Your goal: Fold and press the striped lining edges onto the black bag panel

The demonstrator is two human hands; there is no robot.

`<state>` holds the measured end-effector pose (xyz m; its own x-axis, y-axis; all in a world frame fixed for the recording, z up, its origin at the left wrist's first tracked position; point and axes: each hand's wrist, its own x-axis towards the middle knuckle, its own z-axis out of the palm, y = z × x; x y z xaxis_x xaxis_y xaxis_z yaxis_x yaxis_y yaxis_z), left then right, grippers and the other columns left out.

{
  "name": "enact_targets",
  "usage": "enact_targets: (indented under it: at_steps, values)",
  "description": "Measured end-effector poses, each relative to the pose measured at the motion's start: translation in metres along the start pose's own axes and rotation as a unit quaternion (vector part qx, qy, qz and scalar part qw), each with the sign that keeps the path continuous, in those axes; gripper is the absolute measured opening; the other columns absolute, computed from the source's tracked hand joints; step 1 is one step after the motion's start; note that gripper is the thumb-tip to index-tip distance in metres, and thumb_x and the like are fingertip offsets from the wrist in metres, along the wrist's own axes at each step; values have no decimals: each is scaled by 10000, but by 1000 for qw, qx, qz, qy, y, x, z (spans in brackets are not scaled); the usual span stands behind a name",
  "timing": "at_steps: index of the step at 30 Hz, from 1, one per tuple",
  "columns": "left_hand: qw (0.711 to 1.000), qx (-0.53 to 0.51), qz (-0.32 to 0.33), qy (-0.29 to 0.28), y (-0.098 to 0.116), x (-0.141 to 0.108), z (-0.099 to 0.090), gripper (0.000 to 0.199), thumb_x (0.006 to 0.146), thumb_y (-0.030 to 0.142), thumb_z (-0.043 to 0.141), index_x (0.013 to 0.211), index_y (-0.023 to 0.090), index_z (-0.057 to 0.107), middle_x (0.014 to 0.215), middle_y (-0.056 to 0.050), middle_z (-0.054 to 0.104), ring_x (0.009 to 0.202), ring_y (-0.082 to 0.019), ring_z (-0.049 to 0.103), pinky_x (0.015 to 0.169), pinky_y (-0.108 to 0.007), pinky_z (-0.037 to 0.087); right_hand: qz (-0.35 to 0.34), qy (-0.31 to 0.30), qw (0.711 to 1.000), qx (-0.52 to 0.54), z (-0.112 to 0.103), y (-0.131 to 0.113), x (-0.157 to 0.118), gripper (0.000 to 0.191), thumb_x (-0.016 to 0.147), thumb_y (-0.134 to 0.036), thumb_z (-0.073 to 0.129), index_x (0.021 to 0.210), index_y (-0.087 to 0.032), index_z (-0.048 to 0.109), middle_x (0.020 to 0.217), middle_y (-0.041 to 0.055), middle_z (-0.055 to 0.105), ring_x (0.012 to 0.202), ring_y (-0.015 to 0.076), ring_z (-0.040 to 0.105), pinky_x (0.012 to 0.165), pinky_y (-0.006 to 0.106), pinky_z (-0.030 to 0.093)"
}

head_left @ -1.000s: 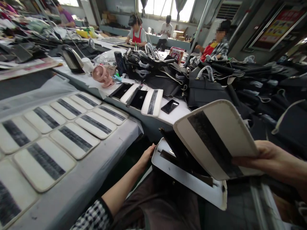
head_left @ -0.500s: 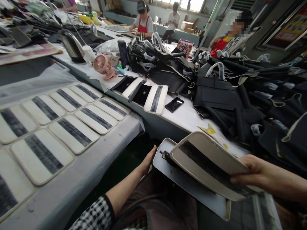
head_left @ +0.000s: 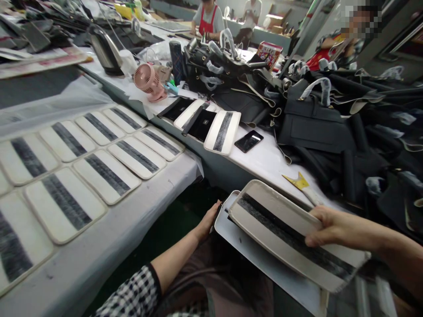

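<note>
My right hand (head_left: 333, 226) is closed on the upper edge of a cream bag panel (head_left: 271, 220) with a dark stripe along its length, thumb on the striped face. Under it, over my lap, lies a pale bluish-white bag piece (head_left: 257, 257) with a thin rim. My left hand (head_left: 209, 220) is closed at that piece's left end; its fingertips are partly hidden behind the edge. The panel covers much of the piece, and its left end is close above it. I cannot tell whether the two touch.
Several similar striped panels (head_left: 66, 204) lie in rows on the left table. Across the dark gap, the workbench holds a phone (head_left: 249, 141), a pink fan (head_left: 148, 81), a kettle (head_left: 105, 50), a yellow tool (head_left: 297, 180) and piled black bags (head_left: 313, 123). People work farther back.
My right hand has shifted slightly left and up, bringing the striped panel flatter and more fully over the pale piece. My left hand keeps its grip. The camera view has turned a little.
</note>
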<state>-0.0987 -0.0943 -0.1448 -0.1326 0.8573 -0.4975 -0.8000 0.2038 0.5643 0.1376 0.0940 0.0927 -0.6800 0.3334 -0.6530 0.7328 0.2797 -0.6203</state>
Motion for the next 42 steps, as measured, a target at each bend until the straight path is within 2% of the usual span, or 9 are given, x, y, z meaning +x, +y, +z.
enact_targets:
  at_steps: [6,17,20,24,28,33,36,40,42]
  values:
    - [1000,16,10,21,5,-3,3,614,806,642,634,1208,178,642,1224,-87,666,1192,-296,563,1000,-366,427,45,-173,972,153,12,1,43,289,622,-312,840,797,-108,736,716,16,670,617,131,566,615,216,480]
    - [1000,-14,14,24,0,2,1,602,818,608,641,1198,141,648,1129,-114,701,1173,-320,583,1021,-394,428,77,-171,965,186,41,25,69,385,536,-287,842,845,-116,689,740,2,675,610,138,580,563,216,468]
    - [999,-22,12,21,-1,4,1,590,827,595,637,1204,141,645,1108,-116,708,1151,-326,598,1007,-405,439,30,-99,987,122,49,21,67,449,616,-249,774,1037,-140,665,846,2,692,714,171,617,619,234,494]
    - [999,-33,5,18,-5,7,0,578,828,590,640,1190,140,651,1059,-115,721,1115,-324,618,994,-415,448,-69,94,993,5,69,30,48,691,725,-241,721,1365,-227,463,1168,33,637,1006,219,617,864,311,515]
    - [999,-43,2,13,-8,8,-1,560,830,578,645,1183,143,654,1047,-115,724,1104,-325,626,998,-426,452,-234,283,912,-181,100,57,40,624,888,-348,616,1454,-261,369,1424,101,450,1263,266,484,1036,407,430]
    - [999,-49,14,12,-8,10,-2,526,838,535,657,1221,174,638,1133,-112,703,1182,-320,587,1048,-424,422,-334,299,796,-407,127,50,50,637,941,-461,523,1504,-235,328,1547,100,315,1411,368,280,1116,538,315]
    - [999,-47,18,12,-10,14,-4,518,842,537,648,1227,190,639,1164,-112,692,1212,-323,568,1056,-422,419,-332,340,790,-388,122,11,45,627,994,-477,376,1545,-221,217,1585,88,232,1440,354,225,1150,533,264]
    - [999,-41,7,13,-11,18,-6,540,829,569,645,1218,194,643,1134,-109,702,1197,-337,576,1057,-441,419,-285,519,767,-249,113,-27,41,631,1017,-408,260,1566,-203,26,1621,78,35,1466,384,66,1170,614,146]
    - [999,-41,4,9,-10,17,-4,542,832,577,637,1222,199,640,1144,-104,699,1210,-334,567,1069,-435,409,-286,487,764,-312,124,-24,53,669,1009,-417,322,1565,-184,33,1618,74,59,1466,364,109,1175,577,192]
